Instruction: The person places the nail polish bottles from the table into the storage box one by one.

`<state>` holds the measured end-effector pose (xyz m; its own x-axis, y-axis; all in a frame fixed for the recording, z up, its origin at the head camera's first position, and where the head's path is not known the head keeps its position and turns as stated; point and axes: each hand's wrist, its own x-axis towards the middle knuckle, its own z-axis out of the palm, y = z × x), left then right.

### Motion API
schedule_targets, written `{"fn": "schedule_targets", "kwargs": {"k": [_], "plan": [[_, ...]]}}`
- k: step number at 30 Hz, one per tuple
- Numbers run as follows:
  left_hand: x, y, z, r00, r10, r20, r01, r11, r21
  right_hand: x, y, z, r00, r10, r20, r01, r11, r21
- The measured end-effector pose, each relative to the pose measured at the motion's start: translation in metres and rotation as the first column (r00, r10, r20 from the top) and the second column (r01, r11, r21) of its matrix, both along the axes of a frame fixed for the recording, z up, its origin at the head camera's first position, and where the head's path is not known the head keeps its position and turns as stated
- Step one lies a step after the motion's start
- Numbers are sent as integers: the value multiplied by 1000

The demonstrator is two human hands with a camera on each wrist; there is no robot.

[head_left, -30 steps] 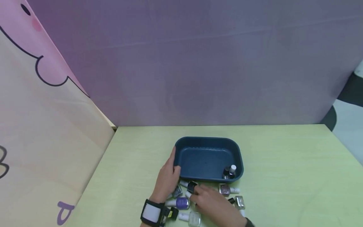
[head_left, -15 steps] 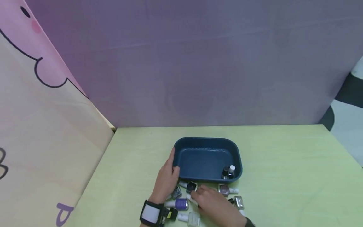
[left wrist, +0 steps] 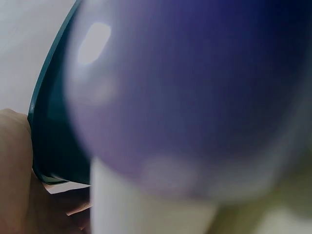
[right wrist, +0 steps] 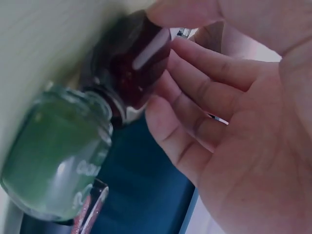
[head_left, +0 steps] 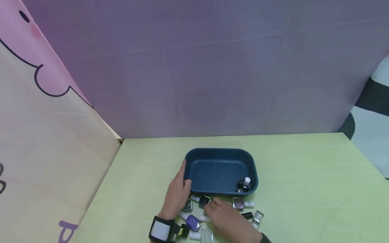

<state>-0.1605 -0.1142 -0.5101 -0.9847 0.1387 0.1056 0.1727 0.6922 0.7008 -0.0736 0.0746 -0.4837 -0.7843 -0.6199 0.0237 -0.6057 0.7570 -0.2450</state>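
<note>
My left hand [head_left: 176, 195] holds the near left side of a dark blue tray [head_left: 212, 172], its index finger straight along the outer wall and the thumb at the corner. My right hand [head_left: 228, 217] is low among nail polish bottles in front of the tray. In the right wrist view, its thumb and fingertips are on a dark red nail polish bottle [right wrist: 131, 58], next to a green-looking glass bottle [right wrist: 56, 156]. A purple bottle [head_left: 193, 222] lies between my hands. Near the right fingertips is a black bottle [head_left: 204, 201]. The left hand's other fingers are mostly hidden.
Two bottles, one white-capped [head_left: 247, 184] and one dark [head_left: 240, 185], stand in the tray's near right corner. A mauve bottle [head_left: 238, 204], a silver-clear one [head_left: 258, 217] and a whitish one [head_left: 207, 235] lie on the pale green table [head_left: 304, 182]. A purple cloth backdrop [head_left: 212, 74] rises behind.
The purple bottle has turned askew, and the silver-clear bottle at right has tilted too. A black cap beside the right hand shows more. The left hand keeps its place on the tray.
</note>
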Motion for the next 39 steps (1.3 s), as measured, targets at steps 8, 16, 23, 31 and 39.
{"fn": "schedule_targets", "kwargs": {"k": [8,16,23,31,39], "plan": [[-1,0,-1,1000,5,14,-5,1000,2,-4,-1,-3,996,48,-78,-43,997,63],[-2,0,-1,1000,2,14,-2,1000,2,-7,-1,-2,995,48,-92,-43,997,60],[-3,0,-1,1000,4,16,-4,1000,2,-8,-2,2,995,43,-86,-37,996,76],[-4,-1,-1,1000,8,25,-8,1000,-1,-10,-1,6,997,46,-67,-41,996,74],[-5,-2,-2,1000,12,20,-12,1000,0,-12,-1,11,998,41,-43,-38,998,59]]}}
